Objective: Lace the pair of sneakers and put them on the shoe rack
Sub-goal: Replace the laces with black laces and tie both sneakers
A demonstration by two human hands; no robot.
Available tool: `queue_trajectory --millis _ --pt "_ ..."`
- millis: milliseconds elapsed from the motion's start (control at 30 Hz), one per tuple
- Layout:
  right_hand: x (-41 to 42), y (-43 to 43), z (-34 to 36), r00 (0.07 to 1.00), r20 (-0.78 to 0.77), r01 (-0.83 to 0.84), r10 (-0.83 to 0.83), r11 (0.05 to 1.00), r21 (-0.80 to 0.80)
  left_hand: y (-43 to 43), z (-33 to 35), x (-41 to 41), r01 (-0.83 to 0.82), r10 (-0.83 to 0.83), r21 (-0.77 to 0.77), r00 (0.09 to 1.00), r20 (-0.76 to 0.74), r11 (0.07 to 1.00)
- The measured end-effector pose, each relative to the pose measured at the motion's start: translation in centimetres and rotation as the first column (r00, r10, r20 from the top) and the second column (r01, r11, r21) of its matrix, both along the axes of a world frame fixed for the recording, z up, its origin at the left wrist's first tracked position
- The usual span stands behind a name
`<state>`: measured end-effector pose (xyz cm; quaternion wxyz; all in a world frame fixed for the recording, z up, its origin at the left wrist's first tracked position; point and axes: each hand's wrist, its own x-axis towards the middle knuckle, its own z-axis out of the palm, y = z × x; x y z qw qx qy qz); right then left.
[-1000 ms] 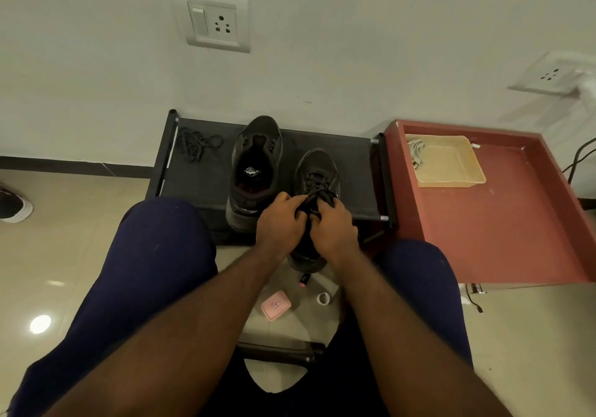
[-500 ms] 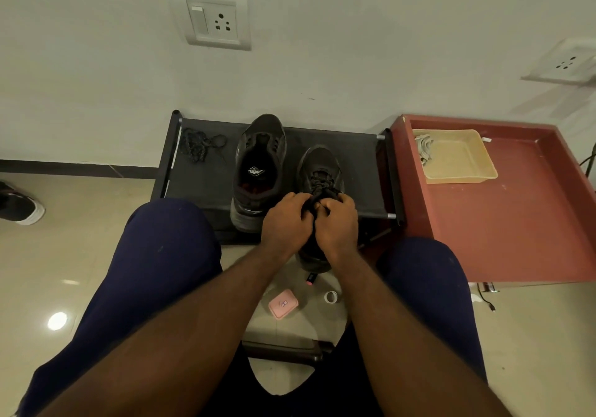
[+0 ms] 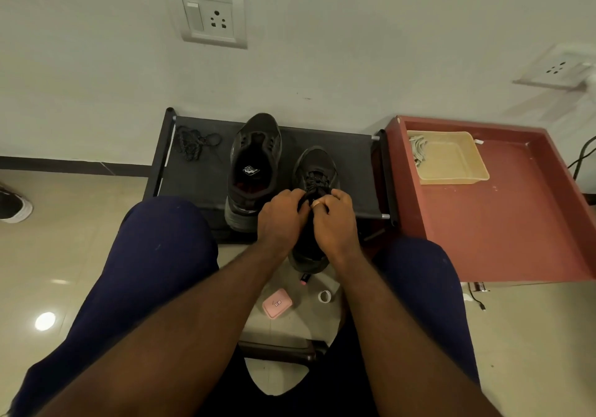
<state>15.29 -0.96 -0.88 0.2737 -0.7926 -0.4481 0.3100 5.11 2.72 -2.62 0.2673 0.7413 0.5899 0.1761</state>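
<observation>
From my remote seat I see both hands meeting on the near sneaker (image 3: 316, 165). The left hand (image 3: 280, 220) has its fingers (image 3: 294, 196) curled in tight on the black lace (image 3: 317, 182) at the shoe's throat. The right hand (image 3: 336, 224) mirrors it, fingers (image 3: 339, 196) bent over and pinching the same lace, thumb tucked against it. Neither hand is spread at all. The two sets of knuckles sit just beside each other with the lace bunched between them.

That sneaker lies under the fingers. Its toe points away over the top of the shoe rack (image 3: 200, 179), and its heel hangs out past the rack's front bar, below my wrists. Crossed lacing shows just beyond the fingertips.

Just left of the left fingers stands the second sneaker (image 3: 254, 162) on the rack, its opening gaping and no lace visible in it. Farther left of the fingers, at the rack's far corner, a loose black lace (image 3: 193, 142) lies in a tangle.

Right of the right fingers, well apart, is a red surface (image 3: 503, 223) carrying a beige tray (image 3: 454, 162). Below the wrists, on the floor between the knees, lie a pink case (image 3: 277, 303) and a small white ring (image 3: 324, 296).
</observation>
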Motion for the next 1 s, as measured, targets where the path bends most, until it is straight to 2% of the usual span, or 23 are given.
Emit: queue_trajectory --millis 200,300,367,433,467,567,633,700,767,800,833,867,900,933,1000 --pt "0.3 -0.3 1.9 0.980 -0.187 0.086 -0.072 0.994 0.070 0.0 -0.2 0.0 -0.016 0.016 -0.004 1.000 -0.002 1.000" --pt "0.1 -0.6 3.1 0.882 -0.434 0.234 -0.185 0.970 0.062 0.1 0.0 0.0 -0.040 0.041 -0.010 0.999 0.018 0.999" --pt "0.0 -0.9 4.2 0.811 -0.559 0.273 -0.172 0.957 0.101 0.1 0.2 0.0 -0.061 0.061 -0.013 0.998 0.024 0.998" --pt "0.0 -1.0 5.4 0.700 -0.704 0.317 -0.118 0.935 0.158 0.2 0.2 -0.1 -0.078 0.078 -0.017 0.996 0.037 0.997" --pt "-0.1 -1.1 6.0 0.611 -0.783 0.373 -0.113 0.914 0.160 0.2 0.2 -0.1 -0.083 0.084 -0.015 0.996 0.040 0.996" --pt "0.1 -1.3 7.5 0.296 -0.931 0.597 -0.213 0.802 0.006 0.0 0.2 0.0 -0.075 0.075 -0.001 0.997 0.030 0.997" --pt "0.6 -1.5 8.6 0.220 -0.939 0.658 -0.264 0.751 -0.057 0.0 0.2 -0.1 -0.085 0.085 0.006 0.996 0.026 0.996" --pt "1.0 -1.5 9.9 0.234 -0.938 0.631 -0.255 0.774 -0.053 0.1 0.2 -0.3 -0.110 0.110 0.003 0.993 0.043 0.994" --pt "1.0 -1.4 10.4 0.361 -0.893 0.546 -0.269 0.837 -0.031 0.3 0.2 -0.5 -0.114 0.113 -0.002 0.992 0.055 0.994" --pt "1.1 -1.4 10.1 0.517 -0.805 0.494 -0.292 0.870 0.002 0.3 0.2 -0.4 -0.109 0.109 -0.003 0.993 0.055 0.994" --pt "1.2 -1.6 9.4 0.719 -0.631 0.410 -0.292 0.911 0.045 0.3 0.2 -0.3 -0.106 0.107 -0.004 0.993 0.055 0.994" --pt "1.3 -1.7 8.4 0.883 -0.394 0.306 -0.255 0.949 0.073 0.2 0.1 -0.3 -0.105 0.105 -0.004 0.993 0.057 0.994" --pt "1.4 -1.8 7.3 0.965 -0.178 0.210 -0.195 0.975 0.069 0.2 0.1 -0.2 -0.107 0.107 -0.002 0.993 0.058 0.994" --pt "1.5 -1.9 6.3 0.988 -0.058 0.143 -0.141 0.989 0.036 0.2 0.0 -0.2 -0.109 0.109 -0.001 0.993 0.054 0.994" --pt "1.5 -1.9 4.9 0.998 0.006 0.062 -0.062 0.996 -0.060 0.3 -0.1 -0.3 -0.115 0.115 -0.009 0.992 0.043 0.993"
